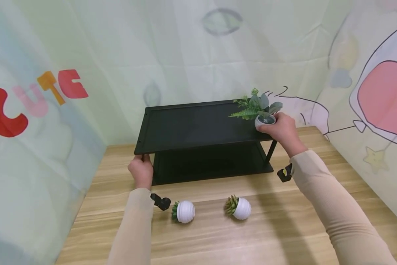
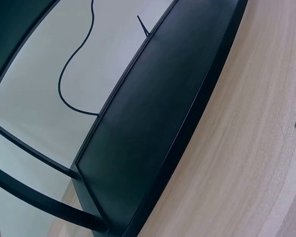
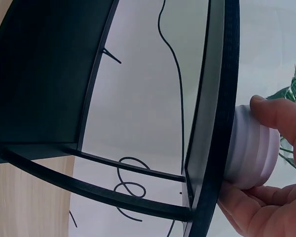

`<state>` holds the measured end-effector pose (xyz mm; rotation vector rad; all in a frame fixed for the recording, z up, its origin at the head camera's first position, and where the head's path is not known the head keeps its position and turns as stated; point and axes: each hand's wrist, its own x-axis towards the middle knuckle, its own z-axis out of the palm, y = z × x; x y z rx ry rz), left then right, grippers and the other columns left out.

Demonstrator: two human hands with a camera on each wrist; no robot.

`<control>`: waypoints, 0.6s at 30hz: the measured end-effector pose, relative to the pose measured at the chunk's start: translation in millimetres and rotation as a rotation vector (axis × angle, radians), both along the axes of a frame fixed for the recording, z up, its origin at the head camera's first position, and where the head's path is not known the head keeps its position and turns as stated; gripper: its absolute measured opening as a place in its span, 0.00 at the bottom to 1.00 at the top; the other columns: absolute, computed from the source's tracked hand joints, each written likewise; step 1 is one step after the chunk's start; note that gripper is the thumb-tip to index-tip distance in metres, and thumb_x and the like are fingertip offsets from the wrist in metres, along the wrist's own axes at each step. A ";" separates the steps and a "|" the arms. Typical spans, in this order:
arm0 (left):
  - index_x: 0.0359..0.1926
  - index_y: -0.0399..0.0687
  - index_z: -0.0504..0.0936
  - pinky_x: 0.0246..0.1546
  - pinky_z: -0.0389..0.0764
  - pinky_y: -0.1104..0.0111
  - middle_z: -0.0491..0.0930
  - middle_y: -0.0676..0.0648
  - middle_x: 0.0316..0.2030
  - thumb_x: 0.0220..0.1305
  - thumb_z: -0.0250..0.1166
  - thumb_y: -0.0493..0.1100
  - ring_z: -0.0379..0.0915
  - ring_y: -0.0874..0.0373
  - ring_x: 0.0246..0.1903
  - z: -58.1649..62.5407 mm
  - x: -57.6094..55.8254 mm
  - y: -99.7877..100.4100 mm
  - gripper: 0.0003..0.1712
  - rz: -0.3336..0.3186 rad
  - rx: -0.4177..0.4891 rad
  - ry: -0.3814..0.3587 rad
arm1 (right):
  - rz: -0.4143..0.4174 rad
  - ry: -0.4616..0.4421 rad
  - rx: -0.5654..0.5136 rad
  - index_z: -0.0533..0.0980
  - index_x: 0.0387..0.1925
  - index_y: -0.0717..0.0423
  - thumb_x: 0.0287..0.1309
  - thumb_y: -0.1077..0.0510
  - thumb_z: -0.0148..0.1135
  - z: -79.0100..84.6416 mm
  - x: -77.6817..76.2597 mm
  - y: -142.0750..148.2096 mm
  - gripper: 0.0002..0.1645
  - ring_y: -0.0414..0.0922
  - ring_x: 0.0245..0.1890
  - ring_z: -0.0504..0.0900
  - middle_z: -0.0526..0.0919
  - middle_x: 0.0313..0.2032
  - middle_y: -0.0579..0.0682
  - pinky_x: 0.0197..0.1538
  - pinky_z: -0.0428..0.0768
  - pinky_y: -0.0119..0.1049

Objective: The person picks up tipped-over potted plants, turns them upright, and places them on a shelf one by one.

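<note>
A black two-tier shelf stands on the wooden table, with its right-side posts showing in the right wrist view. At its left end my left hand grips the front post, just below the upper board; in the left wrist view only bits of fingers show beside the post. My right hand holds a small white pot with a leafy green plant between thumb and fingers. The pot is upright at the right end of the upper board, its base right at the board's surface.
Two small white pots with succulents lie tipped on the table in front of the shelf, a left one and a right one. A printed cloth hangs behind and at both sides. The shelf's lower board lies near the tabletop.
</note>
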<state>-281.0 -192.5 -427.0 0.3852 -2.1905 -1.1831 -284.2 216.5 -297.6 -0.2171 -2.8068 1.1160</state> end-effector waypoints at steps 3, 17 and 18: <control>0.39 0.33 0.82 0.35 0.71 0.53 0.82 0.33 0.36 0.66 0.53 0.37 0.74 0.44 0.32 -2.7 0.5 -0.3 0.13 0.002 -0.005 0.004 | 0.005 0.014 -0.013 0.65 0.52 0.70 0.47 0.47 0.66 -2.7 2.1 -0.8 0.39 0.57 0.45 0.73 0.74 0.48 0.65 0.46 0.74 0.51; 0.40 0.35 0.82 0.38 0.72 0.53 0.82 0.34 0.37 0.66 0.54 0.39 0.75 0.43 0.34 -1.0 -0.7 -0.2 0.13 0.006 -0.010 0.013 | -0.003 0.118 0.020 0.63 0.58 0.72 0.45 0.42 0.68 0.0 24.0 0.2 0.49 0.59 0.48 0.71 0.72 0.50 0.68 0.49 0.71 0.53; 0.41 0.35 0.82 0.37 0.72 0.53 0.82 0.34 0.37 0.66 0.54 0.39 0.75 0.44 0.33 -0.8 -0.6 -0.3 0.13 0.006 -0.006 0.010 | -0.005 0.118 0.015 0.62 0.59 0.72 0.46 0.42 0.68 0.3 26.4 0.1 0.50 0.60 0.50 0.70 0.71 0.52 0.69 0.50 0.71 0.54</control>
